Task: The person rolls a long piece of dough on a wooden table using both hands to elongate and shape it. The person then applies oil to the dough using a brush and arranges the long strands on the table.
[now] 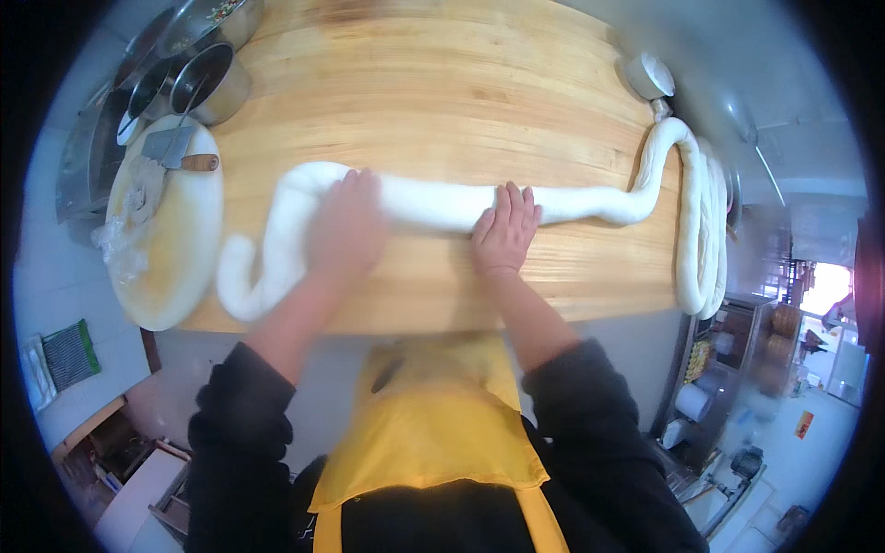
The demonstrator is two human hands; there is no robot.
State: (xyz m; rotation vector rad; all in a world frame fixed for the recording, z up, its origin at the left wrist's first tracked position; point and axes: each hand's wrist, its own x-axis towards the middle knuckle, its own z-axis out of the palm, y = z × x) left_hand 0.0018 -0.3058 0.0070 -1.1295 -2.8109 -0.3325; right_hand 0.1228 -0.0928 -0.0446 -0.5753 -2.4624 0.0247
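Observation:
A long thick rope of white dough (435,200) stretches across the wooden worktop (442,104). At its left end it bends toward me and hooks back at the tip; on the right it narrows, curves away and lies in several folded strands along the table's right side. My left hand (351,225), blurred, presses on the dough near the left bend. Flat on the middle stretch rests my right hand (508,228), its fingers over the top of the rope. Neither hand is closed around the dough.
At the left edge lies an oval white board (183,249) with a wood-handled dough scraper (169,146) and crumpled plastic film (121,245). Behind it stand metal pots (225,86) and a bowl of chopped food (238,21). A small white container (650,75) is at the back right.

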